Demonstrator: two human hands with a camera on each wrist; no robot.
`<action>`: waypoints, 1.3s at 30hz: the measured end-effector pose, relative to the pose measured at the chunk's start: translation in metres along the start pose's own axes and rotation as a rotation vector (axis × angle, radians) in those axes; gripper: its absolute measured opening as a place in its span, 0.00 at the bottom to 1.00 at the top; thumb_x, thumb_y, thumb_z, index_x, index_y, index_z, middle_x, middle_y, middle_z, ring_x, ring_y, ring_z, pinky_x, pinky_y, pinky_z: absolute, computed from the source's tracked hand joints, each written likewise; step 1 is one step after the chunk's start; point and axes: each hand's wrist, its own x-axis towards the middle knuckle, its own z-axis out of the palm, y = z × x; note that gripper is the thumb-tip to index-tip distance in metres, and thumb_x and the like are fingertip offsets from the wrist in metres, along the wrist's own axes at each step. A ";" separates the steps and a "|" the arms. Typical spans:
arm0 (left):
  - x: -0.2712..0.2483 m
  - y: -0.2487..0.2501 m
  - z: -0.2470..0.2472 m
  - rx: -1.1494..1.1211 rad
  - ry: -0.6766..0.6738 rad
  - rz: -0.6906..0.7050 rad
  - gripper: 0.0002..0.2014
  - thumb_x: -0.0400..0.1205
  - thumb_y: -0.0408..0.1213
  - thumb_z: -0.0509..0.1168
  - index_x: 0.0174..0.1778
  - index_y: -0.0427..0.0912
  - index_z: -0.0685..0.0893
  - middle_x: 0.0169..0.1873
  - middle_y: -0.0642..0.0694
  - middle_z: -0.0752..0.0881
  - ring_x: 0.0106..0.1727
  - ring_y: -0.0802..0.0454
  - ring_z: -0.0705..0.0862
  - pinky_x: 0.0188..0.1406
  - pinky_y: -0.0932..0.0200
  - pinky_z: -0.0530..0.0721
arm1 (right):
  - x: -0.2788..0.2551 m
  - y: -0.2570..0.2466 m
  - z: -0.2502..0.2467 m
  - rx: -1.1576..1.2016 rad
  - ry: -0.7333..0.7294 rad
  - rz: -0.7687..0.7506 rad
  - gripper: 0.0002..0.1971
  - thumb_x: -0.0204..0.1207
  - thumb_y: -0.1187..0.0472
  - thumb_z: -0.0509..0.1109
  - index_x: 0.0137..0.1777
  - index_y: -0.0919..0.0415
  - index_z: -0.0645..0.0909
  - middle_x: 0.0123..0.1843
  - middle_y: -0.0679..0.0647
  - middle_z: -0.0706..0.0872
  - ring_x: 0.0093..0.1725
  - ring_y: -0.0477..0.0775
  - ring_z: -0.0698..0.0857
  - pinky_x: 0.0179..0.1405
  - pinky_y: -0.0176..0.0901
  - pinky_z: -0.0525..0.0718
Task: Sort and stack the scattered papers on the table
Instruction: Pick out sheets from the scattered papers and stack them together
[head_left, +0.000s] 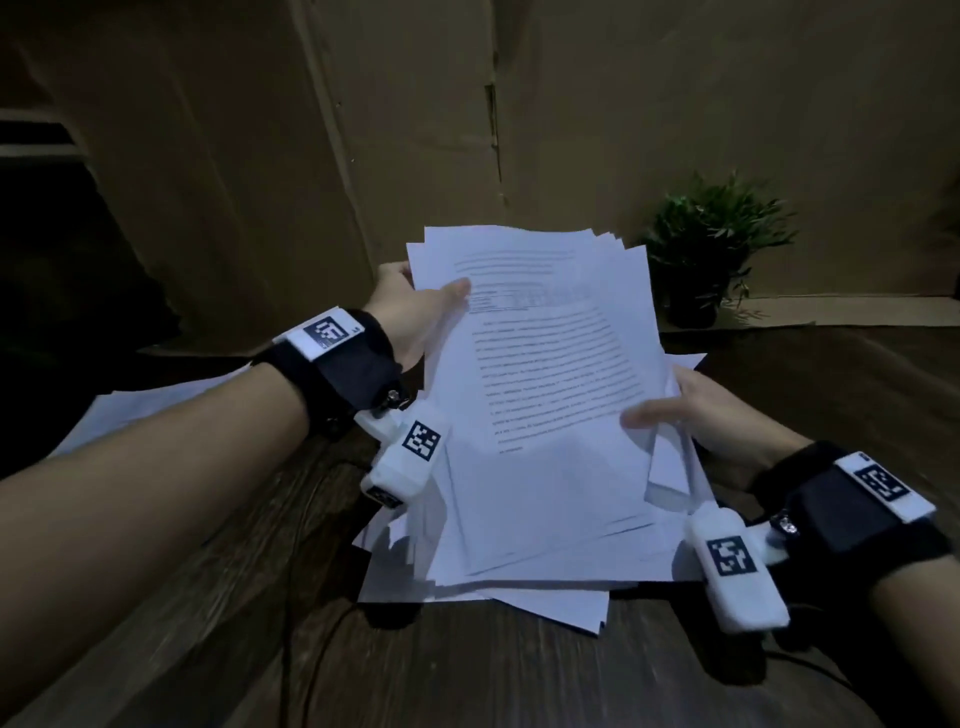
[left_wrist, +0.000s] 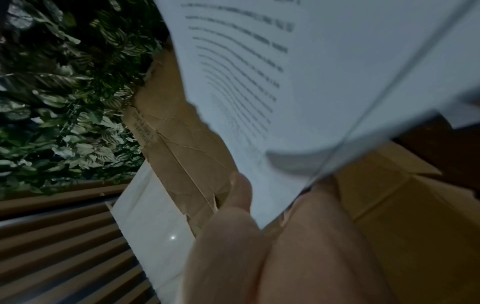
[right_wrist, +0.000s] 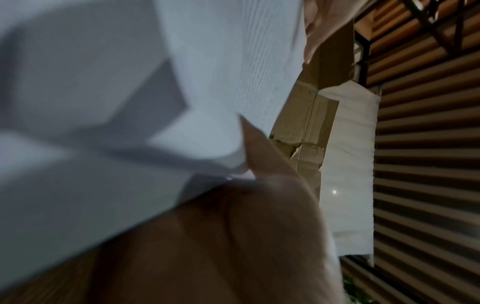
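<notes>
Dark wood-grain table underneath, creased brown cardboard wall at the far side. A loose sheaf of white printed paper sheets is lifted above centre, edges uneven, more sheets lying flat below. Far right, a small black pot holds a leafy green plant. Left hand pinches the sheaf's far-left edge; right hand grips its right edge.

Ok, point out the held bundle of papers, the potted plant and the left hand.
held bundle of papers (head_left: 550, 364), head view, on the printed top sheet.
potted plant (head_left: 714, 228), head view, on its leaves.
left hand (head_left: 410, 312), head view, on the back of the hand gripping the bundle's left edge.
</notes>
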 end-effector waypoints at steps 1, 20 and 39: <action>-0.003 0.000 0.000 0.033 -0.024 0.008 0.36 0.79 0.36 0.74 0.79 0.39 0.62 0.67 0.43 0.81 0.62 0.46 0.85 0.62 0.45 0.85 | -0.001 -0.002 -0.002 -0.010 0.040 0.006 0.19 0.79 0.78 0.65 0.67 0.65 0.81 0.60 0.59 0.92 0.53 0.55 0.93 0.42 0.39 0.90; -0.023 -0.081 0.002 1.266 -0.333 -0.351 0.38 0.61 0.63 0.81 0.55 0.38 0.80 0.50 0.42 0.87 0.53 0.42 0.87 0.58 0.46 0.86 | -0.017 -0.010 -0.079 0.485 0.390 -0.174 0.28 0.77 0.61 0.68 0.80 0.57 0.75 0.73 0.58 0.84 0.70 0.63 0.85 0.62 0.59 0.87; 0.006 -0.061 -0.092 0.513 0.384 0.061 0.10 0.82 0.27 0.66 0.59 0.32 0.86 0.49 0.39 0.85 0.50 0.46 0.82 0.52 0.51 0.82 | -0.004 -0.006 -0.071 0.274 0.471 -0.205 0.22 0.83 0.73 0.61 0.75 0.60 0.78 0.68 0.57 0.87 0.65 0.63 0.87 0.61 0.58 0.88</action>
